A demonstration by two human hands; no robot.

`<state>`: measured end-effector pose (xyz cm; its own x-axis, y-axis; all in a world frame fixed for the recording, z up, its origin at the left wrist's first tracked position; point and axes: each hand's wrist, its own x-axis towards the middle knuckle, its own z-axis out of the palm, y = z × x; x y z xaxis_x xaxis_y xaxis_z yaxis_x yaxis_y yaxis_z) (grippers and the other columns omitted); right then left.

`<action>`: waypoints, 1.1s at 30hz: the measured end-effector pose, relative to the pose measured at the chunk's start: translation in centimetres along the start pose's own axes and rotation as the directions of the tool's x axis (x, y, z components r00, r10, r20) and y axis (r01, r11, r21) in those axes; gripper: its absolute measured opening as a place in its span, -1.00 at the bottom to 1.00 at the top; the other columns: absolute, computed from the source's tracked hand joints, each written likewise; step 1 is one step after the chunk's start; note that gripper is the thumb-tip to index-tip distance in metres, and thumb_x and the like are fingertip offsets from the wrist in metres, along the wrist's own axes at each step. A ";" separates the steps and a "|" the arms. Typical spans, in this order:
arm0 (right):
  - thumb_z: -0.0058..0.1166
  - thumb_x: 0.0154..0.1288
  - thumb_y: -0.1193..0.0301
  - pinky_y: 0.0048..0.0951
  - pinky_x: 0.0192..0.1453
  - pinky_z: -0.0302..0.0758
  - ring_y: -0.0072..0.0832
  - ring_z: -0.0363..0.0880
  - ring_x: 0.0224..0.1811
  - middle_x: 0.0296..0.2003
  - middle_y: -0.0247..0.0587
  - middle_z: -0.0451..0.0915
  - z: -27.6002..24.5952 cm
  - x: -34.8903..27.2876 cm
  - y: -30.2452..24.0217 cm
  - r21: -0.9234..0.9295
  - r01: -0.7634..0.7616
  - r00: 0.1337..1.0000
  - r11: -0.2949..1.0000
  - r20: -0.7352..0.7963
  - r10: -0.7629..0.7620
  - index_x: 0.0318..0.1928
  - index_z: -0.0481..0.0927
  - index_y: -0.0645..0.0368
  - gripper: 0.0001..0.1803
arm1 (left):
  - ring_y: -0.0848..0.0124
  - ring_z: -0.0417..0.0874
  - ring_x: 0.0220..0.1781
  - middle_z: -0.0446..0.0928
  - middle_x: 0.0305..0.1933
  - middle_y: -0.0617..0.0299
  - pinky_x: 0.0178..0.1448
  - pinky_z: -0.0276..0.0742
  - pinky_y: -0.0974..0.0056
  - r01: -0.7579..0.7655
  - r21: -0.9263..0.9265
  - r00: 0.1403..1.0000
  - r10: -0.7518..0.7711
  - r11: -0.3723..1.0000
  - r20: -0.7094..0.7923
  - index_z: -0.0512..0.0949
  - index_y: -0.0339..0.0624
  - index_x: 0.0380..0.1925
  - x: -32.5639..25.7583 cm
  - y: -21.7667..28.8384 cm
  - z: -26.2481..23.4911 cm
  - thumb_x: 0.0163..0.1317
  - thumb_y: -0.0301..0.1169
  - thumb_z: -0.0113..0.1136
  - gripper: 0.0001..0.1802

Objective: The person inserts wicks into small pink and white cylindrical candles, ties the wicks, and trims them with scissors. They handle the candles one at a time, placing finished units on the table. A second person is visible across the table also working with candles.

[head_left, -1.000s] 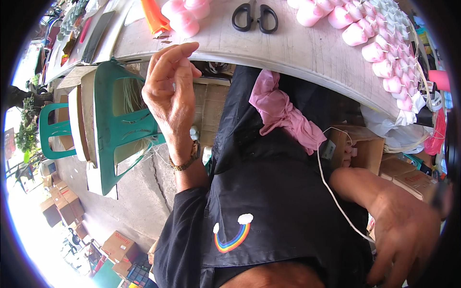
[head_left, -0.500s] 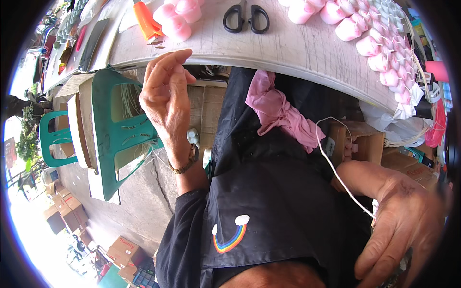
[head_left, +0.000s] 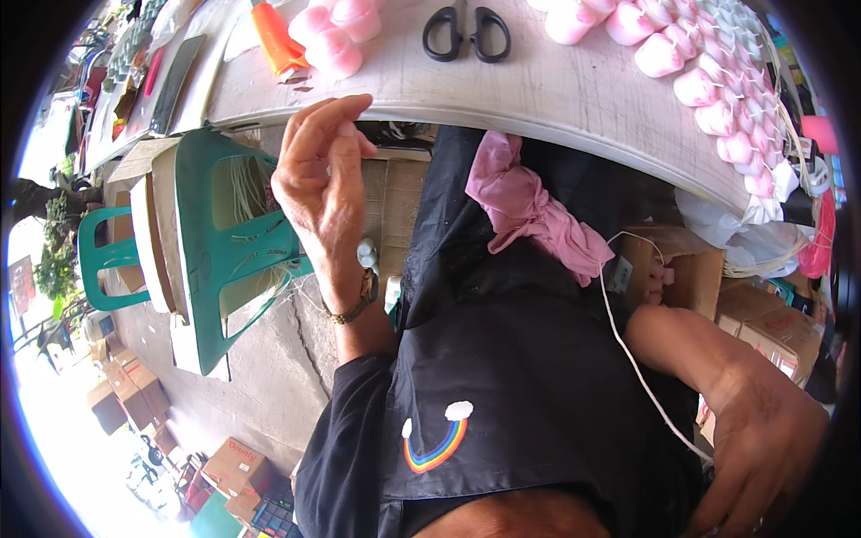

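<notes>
My left hand (head_left: 323, 179) is raised at the front edge of the white table (head_left: 386, 90). Its fingers are loosely bent with the tips apart, and nothing shows between them. Low at the right, my right hand (head_left: 762, 444) points downward with its fingers bent. A white cord (head_left: 639, 361) runs down to it from beside an open cardboard box (head_left: 695, 278). The cord appears gripped in that hand, though the fingertips are partly hidden. A pink cloth (head_left: 516, 202) lies across the lap of my black apron (head_left: 538, 386).
On the table are black-handled scissors (head_left: 466, 34), an orange-handled tool (head_left: 276, 43), loose pink pieces (head_left: 334, 54) and a strung mass of pink and white pieces (head_left: 695, 87). A green plastic chair (head_left: 202, 260) stands at left. Cartons (head_left: 235, 466) sit on the floor.
My right hand has moved down, drawing the lower end of the white cord with it. My left hand keeps its pose by the table edge. The view has shifted slightly.
</notes>
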<state>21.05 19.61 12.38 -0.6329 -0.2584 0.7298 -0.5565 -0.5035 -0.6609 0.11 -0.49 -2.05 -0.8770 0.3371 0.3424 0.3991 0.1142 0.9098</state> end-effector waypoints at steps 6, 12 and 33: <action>-0.01 0.33 0.43 -0.28 -0.53 0.47 -0.18 0.61 -0.57 -0.42 0.06 0.63 -1.4 -1.1 -0.5 0.069 -0.028 0.999 0.997 0.028 0.026 -0.38 0.47 0.22 -0.85 | 0.54 0.55 -0.37 0.54 -0.17 0.14 -0.24 0.50 0.47 -0.018 -0.055 0.999 0.016 0.998 -0.036 0.63 -0.36 -0.13 0.4 -0.3 0.0 0.22 -0.66 -0.01 -0.72; -0.04 0.38 0.44 -0.28 -0.54 0.50 -0.17 0.63 -0.56 -0.41 0.08 0.64 -3.5 -4.5 2.1 0.296 -0.037 0.974 0.954 -0.205 0.101 -0.37 0.46 0.28 -0.82 | 0.39 0.57 -0.17 0.50 -0.07 0.24 0.42 0.01 -0.25 -0.163 0.486 0.912 0.319 0.859 -0.258 0.44 -0.10 0.17 2.9 -2.2 0.8 0.12 -0.50 0.17 -0.47; 0.17 0.21 0.63 -0.58 -0.59 0.29 -0.57 0.38 -0.64 -0.45 -0.22 0.50 -2.4 -5.0 12.7 -0.935 -0.295 0.863 0.198 -0.350 -0.364 -0.19 0.54 0.34 -0.85 | 0.17 0.62 -0.08 0.51 0.01 -0.08 0.43 0.28 -0.04 0.605 -0.786 0.758 -0.211 -0.125 0.617 0.29 -0.36 0.23 -3.0 1.3 3.3 0.36 -0.15 0.07 -0.41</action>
<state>15.93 16.48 -0.07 -0.5322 0.2485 0.8093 -0.4262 0.7473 -0.5097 4.13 1.78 -2.67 -0.5839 0.8082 -0.0770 -0.7911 -0.5451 0.2775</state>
